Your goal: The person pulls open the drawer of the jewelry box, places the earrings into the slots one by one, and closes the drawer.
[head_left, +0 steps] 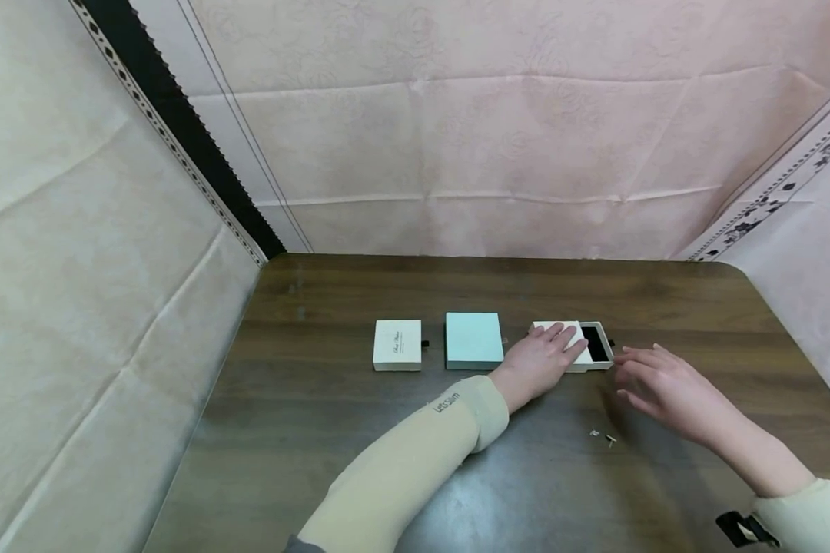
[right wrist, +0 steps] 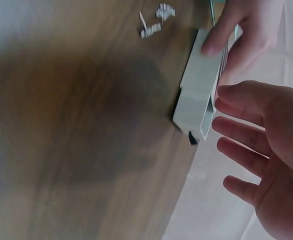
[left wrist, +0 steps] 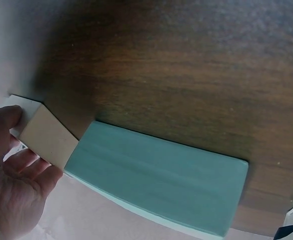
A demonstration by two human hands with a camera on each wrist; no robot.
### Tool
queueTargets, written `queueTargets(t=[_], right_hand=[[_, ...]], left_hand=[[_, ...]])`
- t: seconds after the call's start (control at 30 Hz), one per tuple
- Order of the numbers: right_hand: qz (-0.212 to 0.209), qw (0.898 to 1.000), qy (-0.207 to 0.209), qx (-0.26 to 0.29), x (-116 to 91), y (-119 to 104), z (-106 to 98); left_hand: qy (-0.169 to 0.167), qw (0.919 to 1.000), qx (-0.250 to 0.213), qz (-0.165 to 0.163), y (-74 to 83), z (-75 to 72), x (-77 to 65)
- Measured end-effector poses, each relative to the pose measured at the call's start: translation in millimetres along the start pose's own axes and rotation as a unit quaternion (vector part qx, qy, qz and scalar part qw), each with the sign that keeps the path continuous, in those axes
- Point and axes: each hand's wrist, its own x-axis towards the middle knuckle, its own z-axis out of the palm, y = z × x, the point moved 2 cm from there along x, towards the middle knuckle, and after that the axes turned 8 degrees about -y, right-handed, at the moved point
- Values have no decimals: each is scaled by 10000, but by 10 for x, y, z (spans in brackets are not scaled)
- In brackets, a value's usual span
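Note:
My left hand (head_left: 538, 361) holds a small white drawer-style jewellery box at its outer sleeve (right wrist: 200, 57), thumb on the near side and fingers over the top. The box's drawer (head_left: 606, 361) is slid partly out to the right, showing a dark lining (head_left: 592, 342) and a black pull tab (right wrist: 192, 138). Just right of the drawer hovers my right hand (head_left: 667, 388), fingers loosely spread with nothing between them. Nearer to me on the table lie two small sparkly silver pieces (right wrist: 150, 31) that look like earrings.
A light turquoise box (head_left: 473, 338) stands left of the held box, close by my left wrist. Farther left is another white box (head_left: 397, 346) with printed text and a black tab. Pale cloth (head_left: 491, 169) hangs behind the wooden table (head_left: 332, 430).

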Motion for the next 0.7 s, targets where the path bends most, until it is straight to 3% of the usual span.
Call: queueTargets(t=[0.37,0.7], right_hand=[[-101,9998,150,38,-138,-277,207],[-163,9992,241,256,-242,-391,403]], left_hand=[[-71,9999,-75,-5,-7,6,9],[-441,9989,-138,-47,6,9,6]])
